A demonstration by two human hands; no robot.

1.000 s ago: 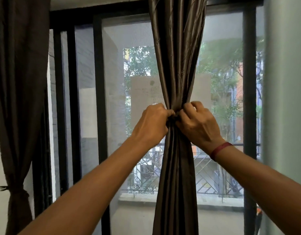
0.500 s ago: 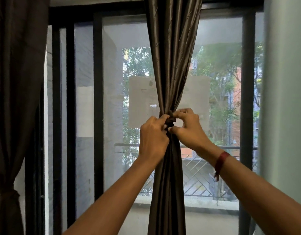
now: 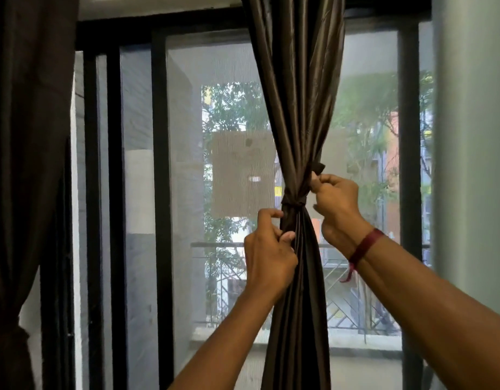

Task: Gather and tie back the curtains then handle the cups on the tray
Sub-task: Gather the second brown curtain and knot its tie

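A dark brown curtain hangs down the middle of the window, bunched tight at mid height by a brown tie band. My left hand pinches the lower left end of the band just below the knot. My right hand holds the other end, which sticks up to the right of the curtain. A second brown curtain hangs at the far left, tied low down. No cups or tray are in view.
A black-framed sliding window with a mesh screen fills the view behind the curtain. A pale wall stands close on the right. Outside there are a balcony railing and trees.
My hands have separated: the right one moved up and right with one band end, the left one dropped down and left. The band around the curtain now shows between them.
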